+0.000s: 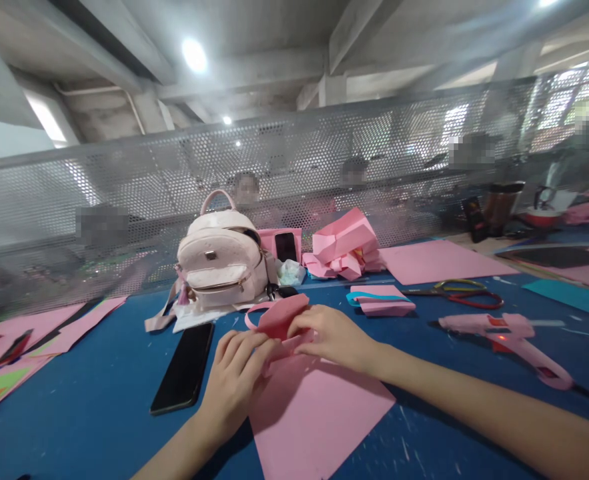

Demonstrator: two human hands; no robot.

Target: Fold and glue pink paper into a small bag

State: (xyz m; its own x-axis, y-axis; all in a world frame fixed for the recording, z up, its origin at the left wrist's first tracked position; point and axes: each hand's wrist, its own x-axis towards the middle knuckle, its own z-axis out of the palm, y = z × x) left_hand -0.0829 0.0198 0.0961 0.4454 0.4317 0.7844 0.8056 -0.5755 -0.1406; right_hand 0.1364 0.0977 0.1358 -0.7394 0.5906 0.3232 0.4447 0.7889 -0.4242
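In the head view, a folded pink paper piece (285, 316) with a looped strip is held between my two hands at the middle of the table. My left hand (239, 373) is closed on its left lower side, with the fingertips partly hidden. From the right, my right hand (331, 337) pinches the same piece, thumb and fingers curled at its edge. Beneath both hands lies a flat pink sheet (319, 420), one corner pointing toward me. A black phone (183, 368) rests just left of my left hand.
A pink glue gun (509, 340) with a lit orange light lies at the right, near scissors (467, 292). Behind my hands are a small pink paper bag (384, 301), a white backpack (224, 257) and crumpled pink paper (344, 243). A perforated metal screen (294, 160) borders the blue table (94, 393).
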